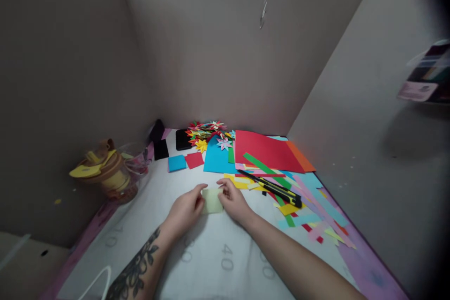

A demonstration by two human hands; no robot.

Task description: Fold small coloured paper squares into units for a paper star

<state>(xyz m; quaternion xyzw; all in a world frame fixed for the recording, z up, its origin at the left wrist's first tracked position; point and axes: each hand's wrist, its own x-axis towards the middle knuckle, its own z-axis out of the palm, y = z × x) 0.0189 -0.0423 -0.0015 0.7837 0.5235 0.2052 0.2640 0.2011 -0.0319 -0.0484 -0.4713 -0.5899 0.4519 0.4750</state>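
Note:
A small pale yellow-green paper square (212, 201) is held between my two hands, low over the white work surface. My left hand (186, 208) pinches its left edge between thumb and fingers. On the opposite edge, my right hand (235, 200) grips it the same way. Just beyond lie a blue stack of paper squares (176, 163) and a red paper square (194, 160). To the right of my right hand rests a black and yellow utility knife (277, 190) on loose paper strips.
Folded paper stars (202, 145) are heaped at the back beside a black phone (183, 139). Red sheets (267, 150) and a blue sheet (216, 161) lie behind the coloured paper strips (323, 218). A brown container (114, 180) stands left. Grey panels (211, 51) enclose the surface.

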